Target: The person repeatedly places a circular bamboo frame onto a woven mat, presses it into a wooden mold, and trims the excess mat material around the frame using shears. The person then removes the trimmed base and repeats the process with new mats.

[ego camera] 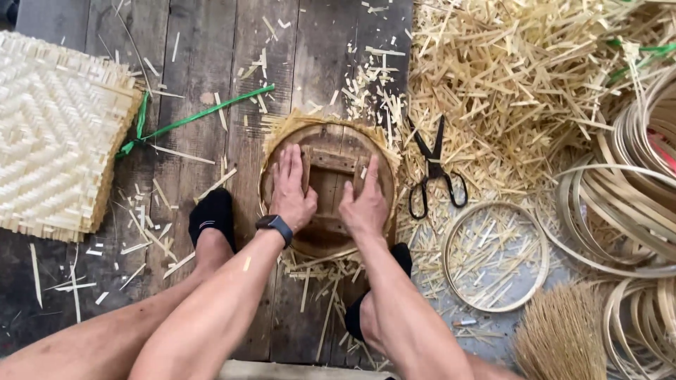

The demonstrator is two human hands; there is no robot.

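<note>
Head cam: left hand (292, 188) and right hand (364, 200), fingers flat and gripping nothing, press the round wooden mould (327, 186) on the plank floor (190, 84). Looks like the pressing-in step; steady downward pressure probably needed.

Floor (204, 63): dark, weathered wooden planks, worn grey in places, seams running away from the viewer. Scattered over it: pale bamboo offcuts and slivers, thickest in a heap (507, 77) at upper right. Left: stack of woven bamboo mats (56, 134), herringbone pattern. Green plastic strap (197, 116) lying across the boards. Black scissors (436, 172) on the litter. Right edge: coiled bamboo hoops (627, 183); one loose ring (496, 257); a straw broom head (560, 341). Light: even, soft daylight.
</note>
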